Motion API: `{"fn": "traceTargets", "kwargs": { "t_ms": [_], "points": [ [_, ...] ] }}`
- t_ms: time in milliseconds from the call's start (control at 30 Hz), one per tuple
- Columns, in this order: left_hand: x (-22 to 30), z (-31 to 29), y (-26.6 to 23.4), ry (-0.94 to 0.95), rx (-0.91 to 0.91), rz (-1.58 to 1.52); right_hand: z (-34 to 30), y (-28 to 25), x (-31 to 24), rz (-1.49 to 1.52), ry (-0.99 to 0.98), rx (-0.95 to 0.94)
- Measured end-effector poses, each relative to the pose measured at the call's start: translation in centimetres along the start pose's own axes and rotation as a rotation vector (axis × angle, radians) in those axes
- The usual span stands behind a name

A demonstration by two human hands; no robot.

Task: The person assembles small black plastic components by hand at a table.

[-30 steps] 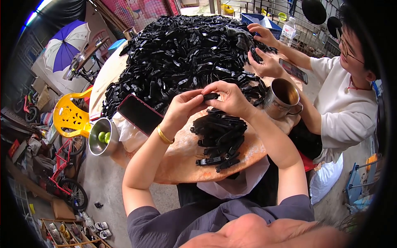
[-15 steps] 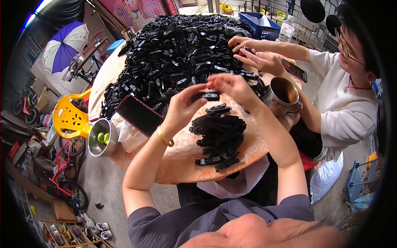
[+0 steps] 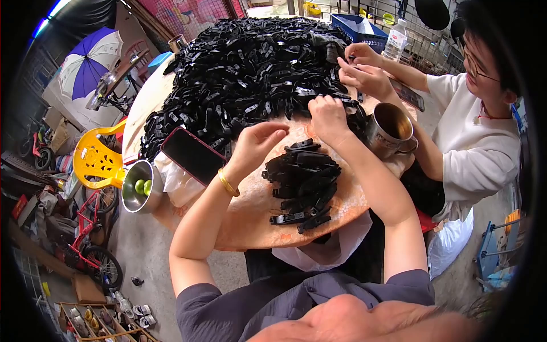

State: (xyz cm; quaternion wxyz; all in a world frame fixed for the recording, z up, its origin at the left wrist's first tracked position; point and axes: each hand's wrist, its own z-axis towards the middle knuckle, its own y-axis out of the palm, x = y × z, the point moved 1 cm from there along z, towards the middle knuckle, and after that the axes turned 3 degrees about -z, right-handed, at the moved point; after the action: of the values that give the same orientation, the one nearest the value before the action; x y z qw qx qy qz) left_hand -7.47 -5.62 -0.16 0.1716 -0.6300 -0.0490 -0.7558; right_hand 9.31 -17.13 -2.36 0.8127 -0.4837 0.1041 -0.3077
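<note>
Large heap: hundreds of small, elongated black plastic pieces [image 3: 245, 80], some with shiny faces, piled across the upper middle of the frame; their long axes point every way.
Right hand: the wearer's bare right hand [image 3: 329, 118], just right of centre, at the heap's lower edge. It is the nearer of the wearer's hands to the heap; its fingers bend down toward it. Whether they grip a piece cannot be told, as the fingertips are hidden.
Left hand: the wearer's bare left hand [image 3: 257, 147], left of centre, wearing a gold-coloured bangle [image 3: 228, 182] at the wrist. Fingers loosely curved and pointing right, a little apart from the thumb; no piece shows in it.
Small pile: a stack of similar black plastic pieces [image 3: 302, 176] at the centre, below and between the two hands, apart from the heap. Its lowest-left piece lies roughly left to right.
Table edge: the round table with an orange-and-cream patterned cover [image 3: 245, 228] curves just below the small pile. Patterned cover shows on both sides of that pile and above it, between the hands.
Left boundary: a dark-screened phone with a red rim [image 3: 192, 155], beside the left forearm.
Right boundary: a metal mug with a handle [image 3: 377, 137], right of the right wrist.
Co-worker: another person's two hands [image 3: 367, 80] at the heap's right side, upper right, near the right hand but apart from it.
</note>
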Motion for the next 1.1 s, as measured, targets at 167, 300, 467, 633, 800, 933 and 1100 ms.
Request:
{"fn": "traceTargets", "kwargs": {
  "t_ms": [167,300,467,633,800,933,1100],
  "points": [
    [-0.2,0.5,-0.3,0.203,0.132,0.412,-0.8,-1.7,-1.3,0.570,-0.194,-0.024],
    [-0.7,0.8,0.2,0.518,0.111,0.872,-0.9,-2.0,-2.4,0.831,-0.318,0.016],
    [-1.3,0.4,0.2,0.399,0.059,0.918,-1.0,-2.0,-2.3,1.009,-0.239,-0.216],
    [-1.2,0.5,0.1,0.360,0.189,0.806,-1.0,-2.1,-2.3,1.110,-0.122,-0.163],
    [-1.5,1.1,-0.6,-0.066,0.205,0.158,-1.1,-2.9,-2.4,1.456,0.033,-0.088],
    [-0.9,0.7,0.0,0.042,0.172,0.118,-1.2,-3.7,-2.9,1.513,-0.013,-0.189],
    [-0.2,0.4,-0.1,0.034,0.236,0.150,-1.3,-4.8,-2.8,1.156,-0.177,0.041]
  ]
}}
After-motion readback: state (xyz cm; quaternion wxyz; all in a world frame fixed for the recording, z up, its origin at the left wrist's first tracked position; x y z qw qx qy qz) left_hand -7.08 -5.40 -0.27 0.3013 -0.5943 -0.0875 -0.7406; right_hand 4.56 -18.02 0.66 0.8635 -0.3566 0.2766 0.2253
